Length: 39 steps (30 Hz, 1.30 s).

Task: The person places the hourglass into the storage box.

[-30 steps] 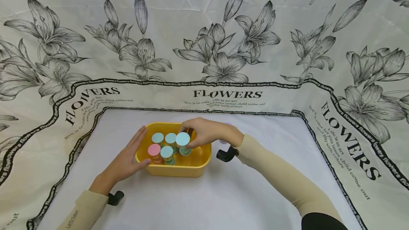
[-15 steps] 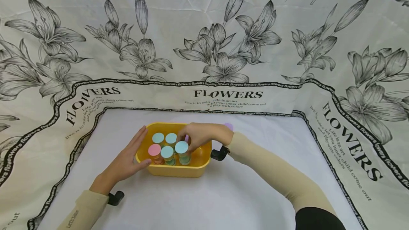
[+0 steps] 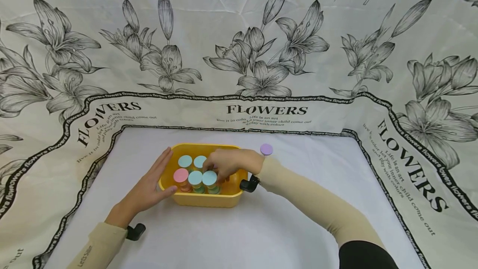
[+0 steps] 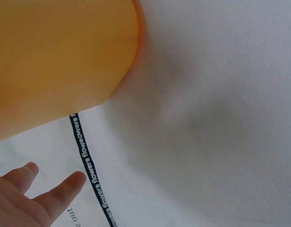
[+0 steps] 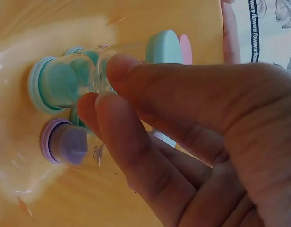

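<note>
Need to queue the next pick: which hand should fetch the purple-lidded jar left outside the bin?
Probably the right hand: the purple-lidded jar stands just beyond its wrist, while the left hand lies against the yellow bin's far side.

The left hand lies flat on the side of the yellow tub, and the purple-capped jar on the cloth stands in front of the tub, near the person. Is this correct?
Not quite. The purple-capped jar stands behind the yellow tub, on its far right side, as the head view shows. The left hand does lie flat against the tub's side.

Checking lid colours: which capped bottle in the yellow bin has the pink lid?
The front-left bottle, nearest the left hand. Its lid is pink; the other visible lids are light blue.
</note>
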Each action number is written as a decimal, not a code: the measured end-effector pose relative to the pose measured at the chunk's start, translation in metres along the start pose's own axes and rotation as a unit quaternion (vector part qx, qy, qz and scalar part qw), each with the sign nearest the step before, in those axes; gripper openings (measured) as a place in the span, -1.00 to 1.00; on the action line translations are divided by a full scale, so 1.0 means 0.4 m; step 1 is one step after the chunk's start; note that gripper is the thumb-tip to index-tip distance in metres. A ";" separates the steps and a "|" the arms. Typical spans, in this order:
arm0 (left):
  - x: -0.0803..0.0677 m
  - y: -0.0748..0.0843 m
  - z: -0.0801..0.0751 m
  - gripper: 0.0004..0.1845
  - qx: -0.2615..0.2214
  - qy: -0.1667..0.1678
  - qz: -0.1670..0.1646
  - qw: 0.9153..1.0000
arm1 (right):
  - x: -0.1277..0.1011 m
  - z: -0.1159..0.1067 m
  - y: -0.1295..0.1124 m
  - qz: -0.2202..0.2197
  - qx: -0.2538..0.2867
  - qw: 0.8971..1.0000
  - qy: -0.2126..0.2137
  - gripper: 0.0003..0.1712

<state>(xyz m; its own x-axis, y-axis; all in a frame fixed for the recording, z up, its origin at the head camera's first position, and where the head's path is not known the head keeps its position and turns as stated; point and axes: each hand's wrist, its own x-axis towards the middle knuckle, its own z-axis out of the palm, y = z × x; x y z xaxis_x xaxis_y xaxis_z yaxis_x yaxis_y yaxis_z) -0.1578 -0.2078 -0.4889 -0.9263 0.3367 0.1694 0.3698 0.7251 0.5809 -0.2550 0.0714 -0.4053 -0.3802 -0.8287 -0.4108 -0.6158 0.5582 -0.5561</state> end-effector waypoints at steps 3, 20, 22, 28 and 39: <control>0.000 0.000 0.000 0.11 -0.003 0.000 0.000 1.000 | 0.004 -0.003 -0.006 0.005 -0.007 1.000 -0.002 -0.49; 0.005 0.001 -0.002 0.12 -0.007 -0.004 0.005 1.000 | 0.017 -0.002 0.001 0.006 -0.012 1.000 -0.008 -0.57; 0.006 0.002 -0.002 0.12 -0.008 -0.005 0.004 1.000 | 0.016 -0.001 0.000 0.009 -0.015 1.000 -0.009 -0.57; 0.005 0.001 0.000 0.11 -0.008 -0.005 0.002 1.000 | 0.018 0.000 0.000 0.007 -0.030 0.999 -0.009 -0.56; 0.001 -0.002 0.000 0.11 -0.010 -0.002 -0.001 1.000 | 0.009 -0.006 0.000 -0.005 -0.057 0.998 0.003 -0.57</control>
<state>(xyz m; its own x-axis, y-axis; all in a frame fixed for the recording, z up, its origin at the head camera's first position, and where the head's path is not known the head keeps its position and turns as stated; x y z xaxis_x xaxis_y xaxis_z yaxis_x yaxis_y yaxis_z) -0.1586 -0.2082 -0.4893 -0.9266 0.3379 0.1652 0.3667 0.7139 0.5965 -0.2581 0.0683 -0.4050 -0.3787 -0.8342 -0.4009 -0.6935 0.5426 -0.4740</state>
